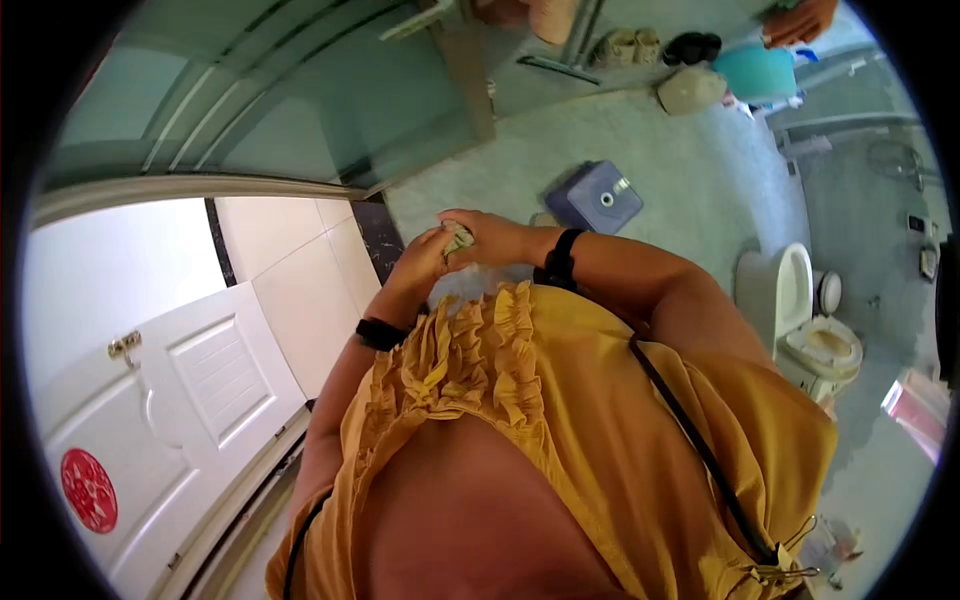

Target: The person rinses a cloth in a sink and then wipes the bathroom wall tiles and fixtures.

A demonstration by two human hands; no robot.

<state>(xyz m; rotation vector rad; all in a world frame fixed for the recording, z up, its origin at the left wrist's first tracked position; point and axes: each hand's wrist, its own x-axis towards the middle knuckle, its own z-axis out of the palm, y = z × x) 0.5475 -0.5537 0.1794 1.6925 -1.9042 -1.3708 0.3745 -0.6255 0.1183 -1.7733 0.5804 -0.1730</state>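
Observation:
In front of my chest, both hands are brought together around a small crumpled, greenish patterned cloth-like piece [458,237]. My left hand [424,262] has its fingers wrapped against one side of it. From the other side my right hand [492,238] closes over it, and the fingers of the two hands touch. What exactly the piece is cannot be made out, as most of it is hidden in the grip. Just below the hands, something whitish and see-through [462,284], like thin plastic, shows partly above my yellow ruffled top. Both wrists carry black bands.
A blue-grey stool [594,198] stands on the floor ahead. Beyond are a squeegee [558,70], shoes [628,47], a turquoise basin [756,73] and another hand [800,22]. A toilet [825,347] is at right; a white door [170,430] and glass partition [300,95] are at left.

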